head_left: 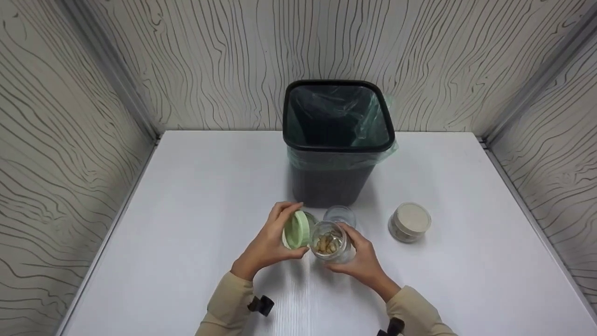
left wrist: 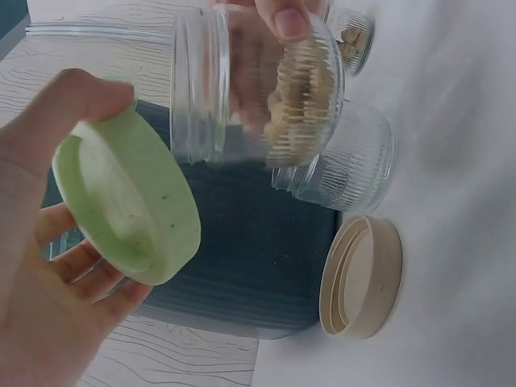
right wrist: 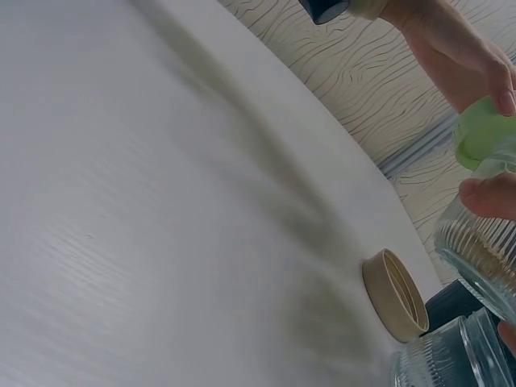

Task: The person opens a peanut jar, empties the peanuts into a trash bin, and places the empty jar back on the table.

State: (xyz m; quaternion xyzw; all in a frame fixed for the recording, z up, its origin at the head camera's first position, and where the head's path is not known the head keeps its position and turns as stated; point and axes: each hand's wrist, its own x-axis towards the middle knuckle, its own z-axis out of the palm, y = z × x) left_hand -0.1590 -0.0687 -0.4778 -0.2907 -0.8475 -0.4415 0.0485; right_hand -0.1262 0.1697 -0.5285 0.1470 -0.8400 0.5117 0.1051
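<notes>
Between its thumb and fingers my left hand (head_left: 261, 247) holds a pale green lid (head_left: 303, 229), turned on its edge with its hollow side toward the left palm. My right hand (head_left: 366, 261) grips a clear ribbed glass jar (left wrist: 200, 89), tilted, with its uncovered mouth close to the lid. Tan, lumpy pieces (head_left: 328, 243) lie inside that jar, near its base. Just beyond the hands, a second glass jar (head_left: 340, 213) stands uncovered on the table. A beige lid (left wrist: 377, 278) rests near it, mostly hidden behind the left hand's lid in the head view.
A dark bin (head_left: 326, 184) with a thin greenish liner (head_left: 373, 112) stands at the back of the white table (head_left: 196, 196). To the right is a jar with a beige lid on (head_left: 410, 219). Patterned panels (head_left: 233, 60) enclose the table at the back and sides.
</notes>
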